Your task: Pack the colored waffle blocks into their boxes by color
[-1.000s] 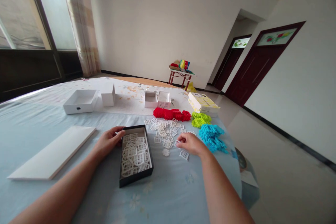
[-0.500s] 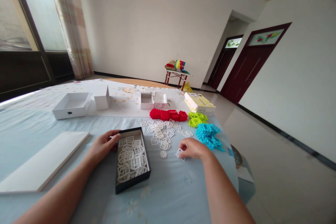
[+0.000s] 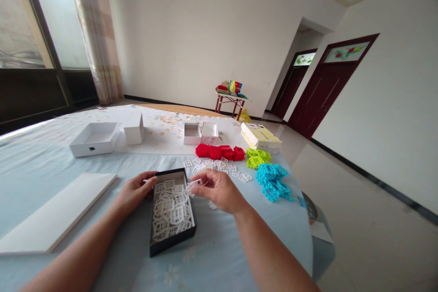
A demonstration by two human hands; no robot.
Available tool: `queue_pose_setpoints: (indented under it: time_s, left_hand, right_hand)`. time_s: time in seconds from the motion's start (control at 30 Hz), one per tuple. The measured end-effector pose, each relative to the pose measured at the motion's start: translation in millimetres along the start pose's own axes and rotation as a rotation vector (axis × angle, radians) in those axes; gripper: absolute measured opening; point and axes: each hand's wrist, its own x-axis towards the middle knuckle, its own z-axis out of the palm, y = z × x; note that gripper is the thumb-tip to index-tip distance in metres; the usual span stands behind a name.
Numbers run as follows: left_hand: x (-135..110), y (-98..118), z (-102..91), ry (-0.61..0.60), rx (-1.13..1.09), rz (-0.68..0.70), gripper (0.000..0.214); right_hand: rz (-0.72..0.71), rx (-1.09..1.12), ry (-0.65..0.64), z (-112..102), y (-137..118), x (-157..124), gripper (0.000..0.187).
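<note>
A black box (image 3: 155, 243) holding several white lattice pieces (image 3: 171, 210) lies on the light blue tablecloth (image 3: 219, 246). My left hand (image 3: 135, 191) grips the box's far left corner, fingers curled on its rim. My right hand (image 3: 219, 191) hovers over the box's right edge and pinches a white lattice piece (image 3: 194, 185) between thumb and fingers. More loose white pieces (image 3: 219, 166) are scattered just beyond my right hand.
Red (image 3: 219, 151), yellow-green (image 3: 257, 158) and cyan (image 3: 272, 181) piles of plastic pieces lie along the table's right side. White open boxes (image 3: 93, 139) (image 3: 191, 133), a yellow box (image 3: 260, 135) and a flat white lid (image 3: 51, 214) sit around. The table edge drops off at right.
My right hand picked a white piece off the cloth at the right and carried it left to above the black box. The left hand stayed on the box.
</note>
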Motion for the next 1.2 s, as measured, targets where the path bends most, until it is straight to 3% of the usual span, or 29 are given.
queue_pose_setpoints:
  time_s: [0.07, 0.13, 0.3, 0.43, 0.57, 0.73, 0.93, 1.2]
  left_hand:
    - [-1, 2, 0.1, -0.003, 0.005, -0.001, 0.050]
    - [-2, 3, 0.3, -0.008, 0.010, -0.005, 0.048]
    - [-1, 2, 0.5, -0.009, -0.010, -0.026, 0.047]
    - [2, -4, -0.9, -0.020, -0.012, 0.001, 0.046]
    - [2, -4, -1.9, -0.010, -0.015, -0.009, 0.044]
    - [2, -4, -1.6, -0.004, -0.037, -0.012, 0.046]
    - [1, -3, -1.5, -0.002, -0.013, -0.009, 0.047]
    - [0, -3, -1.6, -0.026, -0.044, -0.009, 0.046]
  right_hand:
    - [-0.044, -0.010, -0.053, 5, 0, 2, 0.037]
    - [-0.057, -0.044, -0.009, 0, 9, 3, 0.036]
    - [0.023, -0.247, 0.366, -43, 62, 5, 0.029]
    - [0.153, -0.607, 0.476, -73, 96, 10, 0.029]
    - [0.379, -0.927, 0.458, -85, 110, 20, 0.036]
    - [0.643, -0.995, 0.343, -83, 115, 33, 0.053]
    - [0.648, -0.992, 0.241, -66, 112, 43, 0.062]
    - [0.532, -1.038, 0.170, -53, 109, 33, 0.056]
